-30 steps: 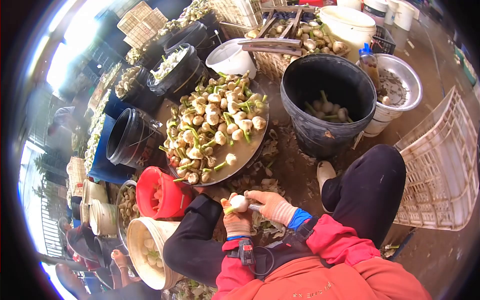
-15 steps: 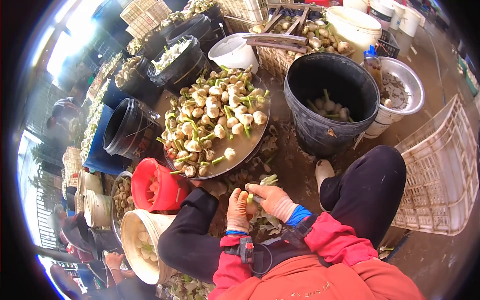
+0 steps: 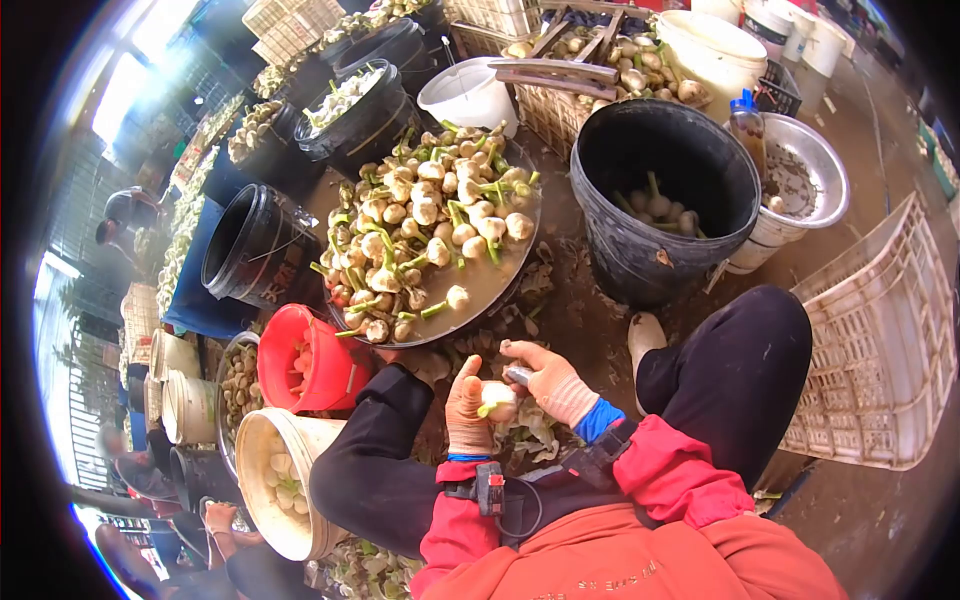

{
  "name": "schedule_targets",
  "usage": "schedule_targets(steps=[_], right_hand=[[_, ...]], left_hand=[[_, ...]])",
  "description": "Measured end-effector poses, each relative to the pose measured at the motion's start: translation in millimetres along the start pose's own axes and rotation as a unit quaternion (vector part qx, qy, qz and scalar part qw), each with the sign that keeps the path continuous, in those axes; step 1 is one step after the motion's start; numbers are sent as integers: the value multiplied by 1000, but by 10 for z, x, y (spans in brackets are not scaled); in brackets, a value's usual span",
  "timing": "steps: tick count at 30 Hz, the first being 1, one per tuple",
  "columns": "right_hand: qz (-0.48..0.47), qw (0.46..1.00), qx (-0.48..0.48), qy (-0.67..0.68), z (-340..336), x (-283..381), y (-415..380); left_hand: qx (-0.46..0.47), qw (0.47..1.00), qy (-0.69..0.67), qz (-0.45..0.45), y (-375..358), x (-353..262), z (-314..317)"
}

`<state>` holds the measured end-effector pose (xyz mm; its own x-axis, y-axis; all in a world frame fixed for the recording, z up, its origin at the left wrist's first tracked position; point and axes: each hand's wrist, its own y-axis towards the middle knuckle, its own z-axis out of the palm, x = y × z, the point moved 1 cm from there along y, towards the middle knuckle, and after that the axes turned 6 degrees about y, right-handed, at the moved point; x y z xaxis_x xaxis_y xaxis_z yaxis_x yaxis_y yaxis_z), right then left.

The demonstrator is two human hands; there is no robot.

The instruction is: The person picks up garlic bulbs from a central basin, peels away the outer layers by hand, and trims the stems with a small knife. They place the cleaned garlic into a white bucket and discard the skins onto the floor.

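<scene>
My left hand [image 3: 467, 415], in an orange-palmed glove, is closed round a pale garlic bulb [image 3: 499, 401] with a short green stem end pointing down. Just to its right, my right hand [image 3: 553, 386] grips a small knife [image 3: 519, 375]; only a short piece of grey metal shows between the fingers. Loose peelings [image 3: 530, 436] lie below both hands. Beyond them, a heap of untrimmed-looking garlic bulbs [image 3: 425, 205] with green stems fills much of a wide round tray [image 3: 505, 290]. A single bulb [image 3: 457, 298] sits at the near side of that heap.
A large black bucket [image 3: 640, 270] with several bulbs inside stands ahead on the right. To the left are a red bucket [image 3: 335, 370] and a cream bucket [image 3: 325, 440] holding pale bulbs. An upright plastic crate [image 3: 870, 370] is at right. Other people work at far left.
The bulb in my left hand has turned, showing a broad white side. My right hand with the knife has shifted slightly up and away from it.
</scene>
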<state>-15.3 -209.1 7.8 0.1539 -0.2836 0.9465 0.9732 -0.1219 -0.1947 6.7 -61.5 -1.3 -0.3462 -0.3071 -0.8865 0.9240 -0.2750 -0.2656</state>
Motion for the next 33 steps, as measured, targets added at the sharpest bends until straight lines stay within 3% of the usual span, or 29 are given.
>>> schedule_targets(steps=[1,2,6,8,9,11,13,15,17,19,20,22,23,25,27,28,29,31,33], right_hand=[[71,988,-6,139,-11,8,15],[41,987,-5,157,-16,12,15],[-2,996,26,83,-10,60,-30],[-96,973,95,-185,-13,88,-55],[-96,973,96,-186,3,117,-74],[-62,939,126,-315,82,210,-126],[-85,933,122,-327,139,157,-141],[-106,907,73,-400,165,66,-152],[-121,923,53,-362,126,-30,-106],[-45,989,16,-142,53,-60,-70],[-7,999,22,-35,4,-32,-38],[-8,999,8,42,-28,63,-29],[-7,993,-6,120,-51,111,-22],[-1,994,-10,111,-108,142,-2],[-35,989,-28,144,-147,148,19],[7,969,-28,245,-188,155,16],[-17,937,1,348,-230,93,82],[-39,905,-107,409,-371,73,194],[-5,883,-203,423,-461,16,265]], left_hand=[[0,1000,-1,2,3,9,-6],[-1,1000,-10,-22,2,37,-24],[-70,993,-38,-87,53,99,-65],[-134,984,-2,-114,62,129,-105],[-134,984,-3,-114,71,149,-118],[-154,976,127,-90,94,174,-151],[-167,970,169,-44,117,201,-167],[-68,976,207,9,123,192,-156],[-68,982,174,23,80,144,-103],[-67,991,108,50,31,90,-49],[-10,996,74,40,16,60,-71],[42,998,23,42,14,8,36],[95,994,-26,42,7,-41,111],[135,986,-19,-99,-6,-119,130],[199,970,70,-122,-8,-109,179],[226,963,48,-142,-38,-186,255],[164,976,42,-140,-51,-57,149],[112,989,38,-89,-86,-124,163],[107,986,-131,-18,-78,-394,196]])
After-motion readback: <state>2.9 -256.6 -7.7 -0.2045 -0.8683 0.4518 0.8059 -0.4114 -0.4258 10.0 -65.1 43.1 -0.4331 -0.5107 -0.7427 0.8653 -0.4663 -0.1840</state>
